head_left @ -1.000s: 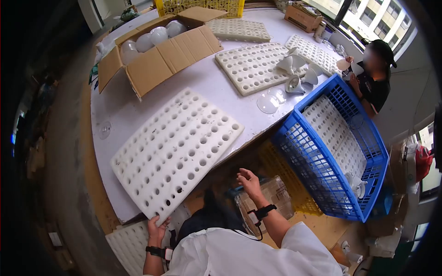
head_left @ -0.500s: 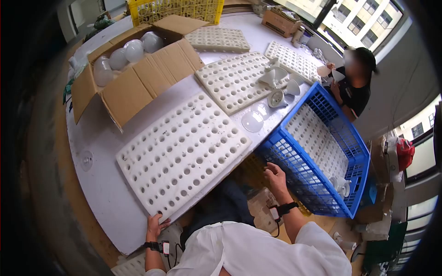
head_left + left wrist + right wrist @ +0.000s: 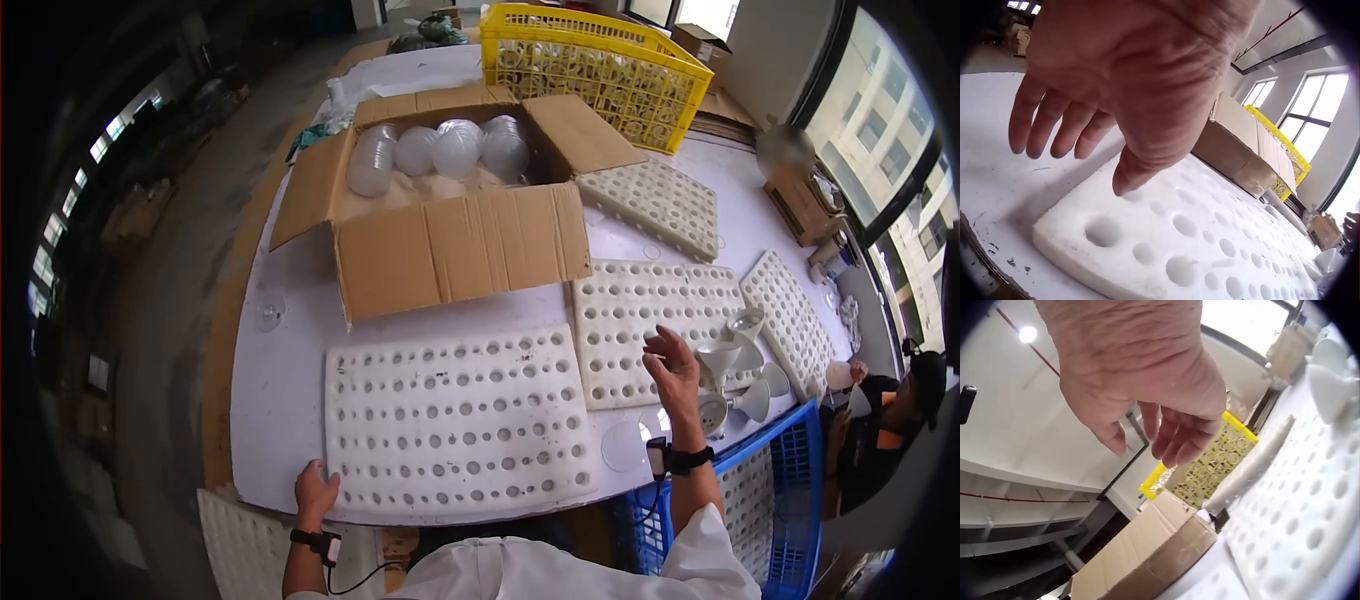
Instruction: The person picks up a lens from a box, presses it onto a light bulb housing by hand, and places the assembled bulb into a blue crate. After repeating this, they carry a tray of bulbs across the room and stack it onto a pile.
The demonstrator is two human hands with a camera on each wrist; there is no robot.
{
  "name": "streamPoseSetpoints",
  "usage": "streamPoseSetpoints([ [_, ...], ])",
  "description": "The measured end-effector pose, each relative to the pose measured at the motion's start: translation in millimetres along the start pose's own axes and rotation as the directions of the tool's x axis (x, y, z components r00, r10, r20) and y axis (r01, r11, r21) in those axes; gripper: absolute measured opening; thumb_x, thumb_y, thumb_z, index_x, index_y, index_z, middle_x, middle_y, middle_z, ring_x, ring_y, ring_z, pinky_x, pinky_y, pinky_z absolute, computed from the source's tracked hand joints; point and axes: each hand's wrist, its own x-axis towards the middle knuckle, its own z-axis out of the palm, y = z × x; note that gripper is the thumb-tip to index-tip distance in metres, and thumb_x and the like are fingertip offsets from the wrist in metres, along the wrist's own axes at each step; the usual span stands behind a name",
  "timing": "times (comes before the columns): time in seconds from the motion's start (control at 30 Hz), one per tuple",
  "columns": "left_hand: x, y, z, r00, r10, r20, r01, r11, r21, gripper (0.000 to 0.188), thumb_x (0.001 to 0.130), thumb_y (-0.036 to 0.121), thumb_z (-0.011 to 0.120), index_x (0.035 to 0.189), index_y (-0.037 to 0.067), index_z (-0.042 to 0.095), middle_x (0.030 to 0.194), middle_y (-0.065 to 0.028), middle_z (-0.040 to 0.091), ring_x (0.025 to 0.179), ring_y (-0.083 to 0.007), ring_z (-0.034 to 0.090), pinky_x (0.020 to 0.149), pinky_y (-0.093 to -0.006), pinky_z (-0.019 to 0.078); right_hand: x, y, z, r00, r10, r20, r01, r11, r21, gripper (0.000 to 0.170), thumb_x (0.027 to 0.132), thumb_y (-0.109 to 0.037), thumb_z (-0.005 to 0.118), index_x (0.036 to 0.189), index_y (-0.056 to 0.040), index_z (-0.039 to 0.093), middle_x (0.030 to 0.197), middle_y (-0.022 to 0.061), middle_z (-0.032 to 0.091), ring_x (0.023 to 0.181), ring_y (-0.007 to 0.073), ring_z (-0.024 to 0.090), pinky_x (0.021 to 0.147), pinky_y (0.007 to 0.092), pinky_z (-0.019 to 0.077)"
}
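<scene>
A white foam board with rows of holes point(image 3: 460, 420) lies flat along the table's front edge. My left hand point(image 3: 316, 492) is at its front left corner; in the left wrist view the hand point(image 3: 1129, 81) has its fingers extended, thumb by the board's corner. My right hand point(image 3: 674, 375), empty with loosely bent fingers, is raised above a second foam board point(image 3: 625, 300). White cone-shaped lamp parts point(image 3: 752, 400) lie by that board's right end. An open cardboard box point(image 3: 465, 245) behind holds several frosted globes point(image 3: 455, 150).
A blue crate point(image 3: 800, 500) stands at the table's front right, a person point(image 3: 890, 430) beyond it. A yellow crate point(image 3: 600, 75) is at the back. Clear discs point(image 3: 627, 446) lie right of the near board; another foam board point(image 3: 240, 540) is below the table's left edge.
The near board now lies squarer on the table, and my left hand has loosened from its corner. My right hand has risen from beside the blue crate to over the second board. The view has turned.
</scene>
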Motion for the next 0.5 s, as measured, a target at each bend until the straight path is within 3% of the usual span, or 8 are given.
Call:
streamPoseSetpoints([
  [0.13,35,77,35,0.944,0.303,-0.127,-0.322,0.931,-0.174,0.041,0.076,0.020,0.066,0.110,-0.002,0.055,0.124,-0.0240,0.052,0.118,-0.0364,0.048,0.099,-0.0412,0.0394,127,-59,59,0.940,-0.270,0.210,0.305,0.940,-0.154,0.067,0.074,-0.013,0.075,0.133,-0.0093,0.045,0.107,0.0085,0.063,0.100,0.0175,0.060,0.083,0.0314,0.0491],
  [0.27,90,140,85,0.797,0.537,-0.276,-0.579,0.809,-0.100,0.045,0.079,0.023,0.064,0.114,-0.001,0.052,0.133,-0.0250,0.044,0.128,-0.0395,0.036,0.106,-0.0451,0.0282,241,-83,122,0.870,-0.291,0.397,0.443,0.815,-0.374,0.078,0.070,-0.016,0.079,0.137,-0.0090,0.039,0.116,0.0121,0.059,0.106,0.0214,0.057,0.086,0.0343,0.0487],
  [0.33,102,142,106,0.787,0.555,-0.270,-0.593,0.801,-0.081,0.046,0.079,0.024,0.063,0.115,-0.001,0.051,0.133,-0.0251,0.043,0.129,-0.0393,0.035,0.107,-0.0466,0.0265,297,-84,148,0.851,-0.260,0.456,0.452,0.804,-0.386,0.080,0.068,-0.016,0.080,0.137,-0.0082,0.039,0.119,0.0134,0.058,0.108,0.0239,0.056,0.088,0.0354,0.0479],
  [0.4,107,150,121,0.784,0.564,-0.259,-0.598,0.799,-0.068,0.046,0.080,0.026,0.062,0.116,-0.001,0.050,0.134,-0.0251,0.043,0.130,-0.0392,0.033,0.107,-0.0481,0.0249,347,-82,173,0.743,-0.310,0.594,0.638,0.596,-0.488,0.083,0.066,-0.015,0.080,0.137,-0.0079,0.038,0.120,0.0158,0.056,0.110,0.0263,0.055,0.092,0.0359,0.0455],
  [0.43,101,148,119,0.776,0.574,-0.261,-0.604,0.796,-0.045,0.046,0.080,0.026,0.061,0.116,-0.001,0.050,0.134,-0.0250,0.043,0.130,-0.0391,0.033,0.106,-0.0494,0.0248,368,-79,186,0.722,-0.301,0.623,0.663,0.558,-0.499,0.089,0.061,-0.017,0.080,0.138,-0.0075,0.036,0.123,0.0172,0.055,0.114,0.0288,0.053,0.095,0.0360,0.0429],
  [0.5,101,151,111,0.765,0.586,-0.268,-0.612,0.791,-0.018,0.047,0.077,0.025,0.061,0.115,0.000,0.050,0.132,-0.0250,0.044,0.129,-0.0394,0.034,0.104,-0.0521,0.0250,402,-79,212,0.742,-0.197,0.640,0.639,0.497,-0.588,0.094,0.059,-0.019,0.081,0.139,-0.0071,0.034,0.125,0.0177,0.054,0.116,0.0298,0.051,0.097,0.0365,0.0419],
])
